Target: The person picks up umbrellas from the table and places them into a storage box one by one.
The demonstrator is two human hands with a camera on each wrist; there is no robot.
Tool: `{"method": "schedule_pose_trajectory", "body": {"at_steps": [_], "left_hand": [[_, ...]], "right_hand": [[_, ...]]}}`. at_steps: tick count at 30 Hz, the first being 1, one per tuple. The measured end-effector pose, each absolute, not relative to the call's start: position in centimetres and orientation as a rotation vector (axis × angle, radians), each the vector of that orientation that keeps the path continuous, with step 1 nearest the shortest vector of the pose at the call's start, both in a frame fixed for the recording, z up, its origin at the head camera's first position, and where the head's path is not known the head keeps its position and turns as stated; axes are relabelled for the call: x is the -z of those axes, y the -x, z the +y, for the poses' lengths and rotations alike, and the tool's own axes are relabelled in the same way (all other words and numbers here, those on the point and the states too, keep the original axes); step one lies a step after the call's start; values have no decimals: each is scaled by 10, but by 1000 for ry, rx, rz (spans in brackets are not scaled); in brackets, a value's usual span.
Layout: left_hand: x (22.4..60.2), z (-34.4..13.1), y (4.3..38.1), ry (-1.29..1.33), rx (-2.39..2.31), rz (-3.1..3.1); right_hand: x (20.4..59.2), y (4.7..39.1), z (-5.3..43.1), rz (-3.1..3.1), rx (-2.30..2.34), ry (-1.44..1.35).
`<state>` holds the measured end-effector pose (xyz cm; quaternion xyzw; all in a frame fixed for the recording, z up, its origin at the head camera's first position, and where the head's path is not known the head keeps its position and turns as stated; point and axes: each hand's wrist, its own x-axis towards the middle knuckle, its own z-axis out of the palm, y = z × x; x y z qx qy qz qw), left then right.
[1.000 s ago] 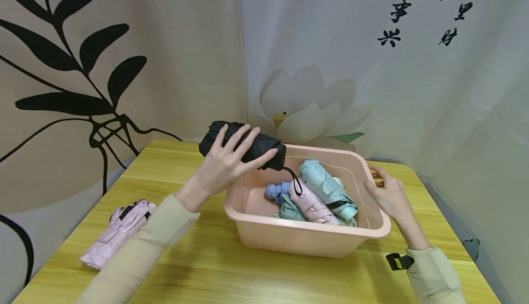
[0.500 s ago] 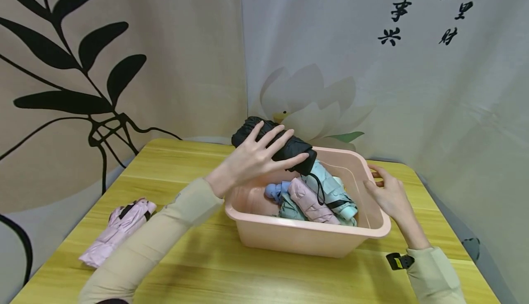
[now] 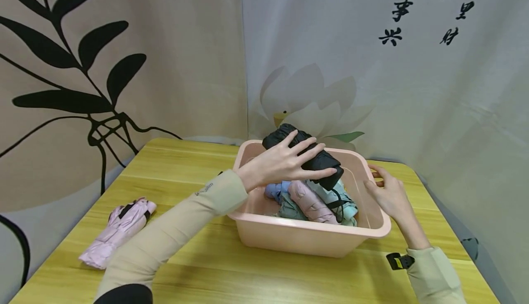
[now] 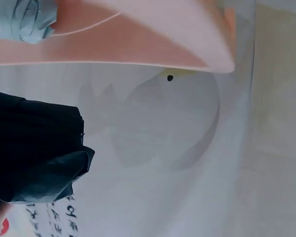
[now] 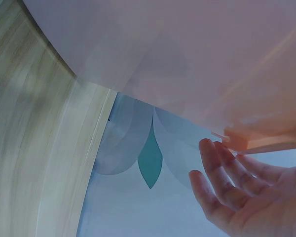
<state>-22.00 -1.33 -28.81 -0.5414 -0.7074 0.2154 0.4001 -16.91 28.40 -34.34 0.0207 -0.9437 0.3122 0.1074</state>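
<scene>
My left hand (image 3: 285, 161) grips a black folded umbrella (image 3: 320, 164) above the basin, fingers spread across its top and a dark wrist cord hanging from the lower end. In the left wrist view the same black umbrella (image 4: 37, 148) hangs in front of the backdrop. Below it stands a pink plastic basin (image 3: 289, 237) holding folded umbrellas: a pink one (image 3: 312, 203), a light blue one (image 3: 347, 203), a blue one (image 3: 274, 190) and a green one (image 3: 291, 210). At the basin's right rim rests my right hand (image 3: 388, 194); its fingers (image 5: 214, 170) are relaxed against the outer edge.
A light purple folded umbrella (image 3: 120, 233) lies on the wooden table (image 3: 198, 272), left of the basin and beside my left forearm. Printed cloth (image 3: 186, 65) hangs behind the table's far edge.
My left hand has carried the black umbrella rightward from the basin's left side to over its middle and right, tilting its right end down. The right hand and the basin have stayed put.
</scene>
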Motion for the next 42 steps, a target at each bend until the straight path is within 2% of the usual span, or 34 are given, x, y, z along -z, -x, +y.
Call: {"method": "schedule_pose_trajectory", "body": {"at_steps": [27,42], "left_hand": [[301,43,223,1552,-711,-1716],[315,56,222,1627,-770,-1723]], "right_hand": [[345,168,286,-2786,-947,-96],[343,169,285,-2777,-984,-89]]}}
